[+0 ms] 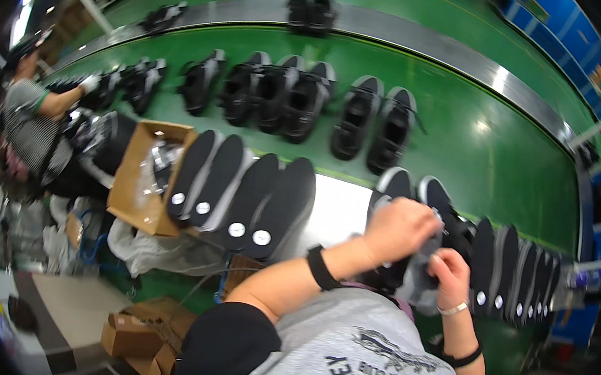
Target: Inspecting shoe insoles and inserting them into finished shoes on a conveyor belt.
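Handling: person works on a dark shoe (408, 266) w/ grey lining, held at near edge of the green table (506, 157), close to body.
L hand (399, 229): fingers curled shut over top of the shoe, gripping upper; black band on wrist.
R hand (450, 268): fingers bent, pinching grey part at shoe opening; whether sth small is held betw. fingertips — cannot tell. Light bracelet on wrist.
Shoe position: betw. both hands, touching both, just beside row of upturned soles (517, 270) to the right.
Nearby left: four dark insoles/soles (245, 197) w/ round pale stickers, leaning side by side; cardboard box (144, 176) just beside them.
Far side: row of finished black shoes (301, 101) on table; conveyor strip (416, 43) behind, one pair riding it.
Other worker: striped-sleeved person (35, 126) at far left, own hands on shoes there.
Technique note (judgement): keep L grip firm so shoe doesn't twist; R fingers shd work lining flat, no creases, heel seated.
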Motion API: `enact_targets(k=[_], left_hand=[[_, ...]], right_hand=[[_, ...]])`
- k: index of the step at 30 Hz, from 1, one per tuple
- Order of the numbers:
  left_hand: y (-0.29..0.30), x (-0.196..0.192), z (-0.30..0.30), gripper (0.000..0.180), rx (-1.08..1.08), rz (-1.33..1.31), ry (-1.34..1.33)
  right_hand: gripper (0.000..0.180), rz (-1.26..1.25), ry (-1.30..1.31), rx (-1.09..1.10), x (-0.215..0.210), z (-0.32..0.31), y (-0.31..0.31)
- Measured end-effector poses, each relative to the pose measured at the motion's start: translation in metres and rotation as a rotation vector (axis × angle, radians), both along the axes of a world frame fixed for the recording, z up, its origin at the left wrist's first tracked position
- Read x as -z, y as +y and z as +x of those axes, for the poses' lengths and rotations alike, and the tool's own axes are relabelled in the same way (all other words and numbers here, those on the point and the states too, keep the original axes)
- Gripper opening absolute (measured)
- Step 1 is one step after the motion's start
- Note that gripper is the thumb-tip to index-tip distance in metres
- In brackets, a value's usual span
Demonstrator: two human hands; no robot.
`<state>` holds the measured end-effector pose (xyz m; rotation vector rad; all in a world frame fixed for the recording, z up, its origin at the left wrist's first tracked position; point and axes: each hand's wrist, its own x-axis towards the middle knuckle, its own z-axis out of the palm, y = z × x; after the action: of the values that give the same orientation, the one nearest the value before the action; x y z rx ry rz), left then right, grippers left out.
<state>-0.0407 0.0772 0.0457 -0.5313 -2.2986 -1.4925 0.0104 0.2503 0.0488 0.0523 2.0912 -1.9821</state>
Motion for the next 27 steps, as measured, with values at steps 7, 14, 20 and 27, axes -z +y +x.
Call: enact_targets(k=[7,14,20,27], left_hand=[[-0.047,-0.011,0.037,0.016,0.438,-0.141,-0.479],[-0.306,0.006,0.041,0.020,-0.952,-0.861,-0.125],[-0.381,0.044,0.083,0.047,-1.469,-1.095,-0.023],[-0.065,-0.008,0.067,0.036,0.212,-0.270,-0.116]], right_hand=[[0.010,0.220,0.118,-0.273,-0.012,0.006,-0.003],[0.024,1.042,0.601,0.083,0.003,-0.032,0.078],[0.048,0.900,-0.021,-0.092,0.033,-0.030,0.086],[0.050,0.910,-0.192,-0.327,0.031,-0.014,0.045]])
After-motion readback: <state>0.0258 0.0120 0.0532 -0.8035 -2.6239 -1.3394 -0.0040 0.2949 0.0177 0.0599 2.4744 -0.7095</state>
